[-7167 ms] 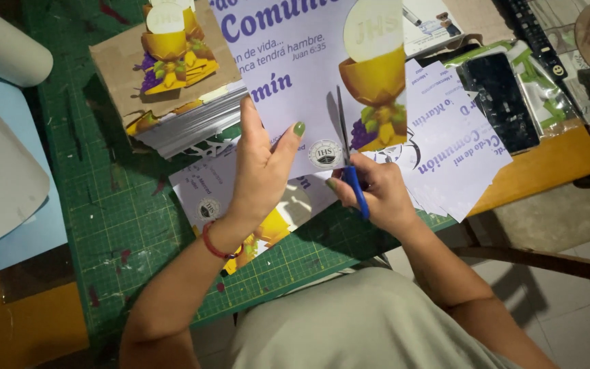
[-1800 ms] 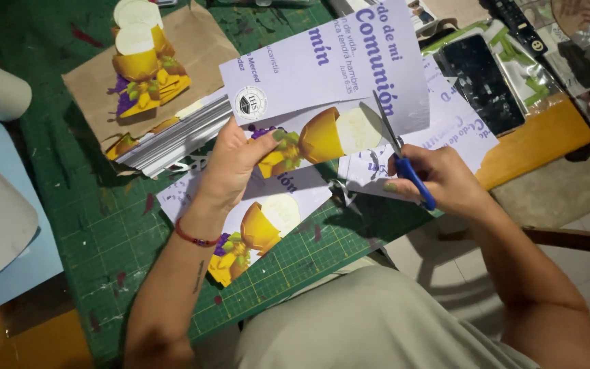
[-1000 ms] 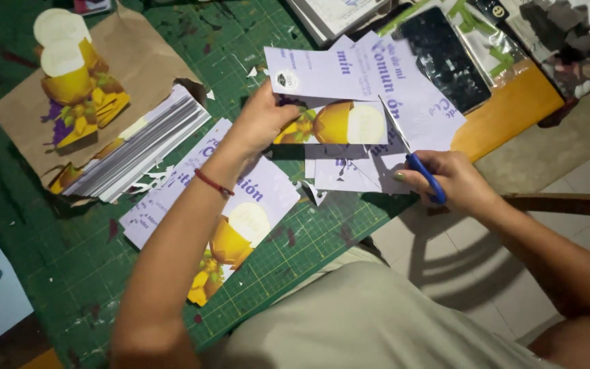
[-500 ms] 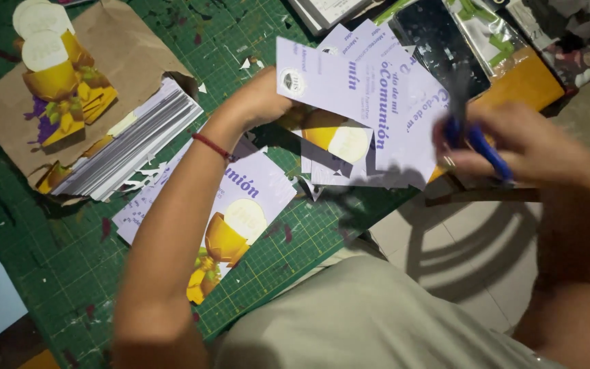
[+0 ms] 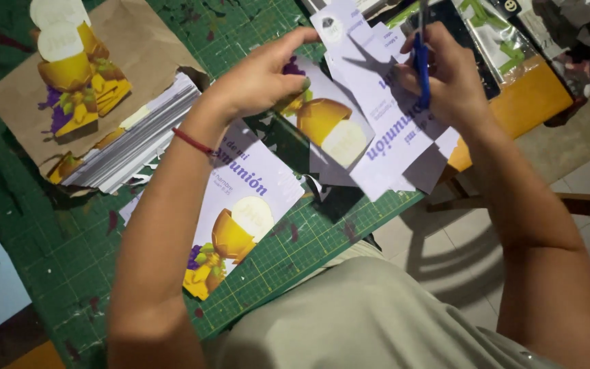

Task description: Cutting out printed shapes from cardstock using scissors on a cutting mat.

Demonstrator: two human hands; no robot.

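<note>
Green cutting mat [image 5: 49,225] covers the worktop. Brown paper [image 5: 141,61] with a stack of prints [image 5: 138,143] lies upper left. Left hand [image 5: 257,82], grip clamped on a printed sheet [image 5: 377,116], holds it above the mat. Right hand [image 5: 448,78], grip closed on blue scissors [image 5: 421,58], meets the sheet's top edge.

A green cutting mat [image 5: 288,249] covers the bench [image 5: 534,102]. On it lie brown paper [image 5: 151,58], a card stack [image 5: 141,143] and a printed sheet [image 5: 240,212].
</note>
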